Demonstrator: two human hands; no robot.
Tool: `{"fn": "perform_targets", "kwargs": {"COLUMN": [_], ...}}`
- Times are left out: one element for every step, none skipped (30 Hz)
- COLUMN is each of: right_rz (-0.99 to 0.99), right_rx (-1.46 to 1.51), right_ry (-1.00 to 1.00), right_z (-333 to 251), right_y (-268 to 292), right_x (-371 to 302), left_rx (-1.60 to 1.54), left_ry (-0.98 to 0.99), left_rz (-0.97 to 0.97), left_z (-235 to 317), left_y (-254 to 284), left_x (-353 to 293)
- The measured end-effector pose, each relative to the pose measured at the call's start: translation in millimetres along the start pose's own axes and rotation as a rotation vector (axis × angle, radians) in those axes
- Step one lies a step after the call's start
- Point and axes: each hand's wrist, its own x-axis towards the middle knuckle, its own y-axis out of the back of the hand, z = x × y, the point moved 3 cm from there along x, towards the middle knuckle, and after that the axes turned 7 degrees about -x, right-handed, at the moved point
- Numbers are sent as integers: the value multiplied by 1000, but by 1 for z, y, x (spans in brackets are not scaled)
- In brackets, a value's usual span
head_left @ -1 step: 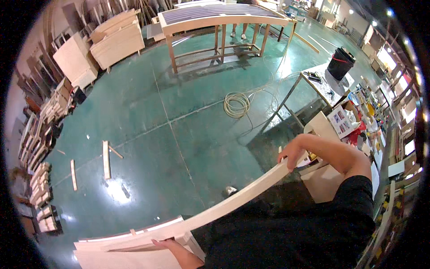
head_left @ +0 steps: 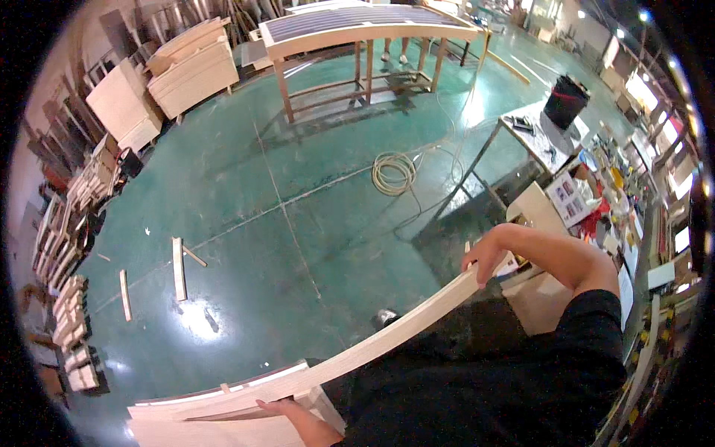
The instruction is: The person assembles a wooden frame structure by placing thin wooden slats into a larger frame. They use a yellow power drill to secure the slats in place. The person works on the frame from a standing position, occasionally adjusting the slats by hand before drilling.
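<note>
A long pale wooden board (head_left: 387,339) runs slantwise in front of me, from lower left up to the right; the fisheye makes it look curved. My right hand (head_left: 485,253) is closed over its upper right end. Farther down, my left hand (head_left: 281,407) holds the board's near edge, its fingers partly hidden by the wood. The board's lower left end lies over a stack of pale wooden panels (head_left: 216,434) at the bottom left.
Loose wooden strips (head_left: 179,270) lie on the green floor at left. A coiled hose (head_left: 393,174) is ahead. A metal-legged table (head_left: 538,149) carries a black bucket (head_left: 566,103) at right. A long wooden-framed bench (head_left: 372,33) stands at the back; lumber piles (head_left: 71,313) line the left.
The board's lower left end has turned and shifted slightly outward over the panels, showing more of its broad face. Both hands keep their places on it. The view has tilted a little.
</note>
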Motion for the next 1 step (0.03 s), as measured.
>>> {"fn": "perform_targets", "kwargs": {"right_rz": [33], "right_rx": [-32], "right_ry": [18], "right_z": [7], "right_y": [-1], "right_x": [4], "left_rx": [18], "left_ry": [13], "left_rz": [-10], "left_z": [-5], "left_y": [-9], "left_x": [6]}}
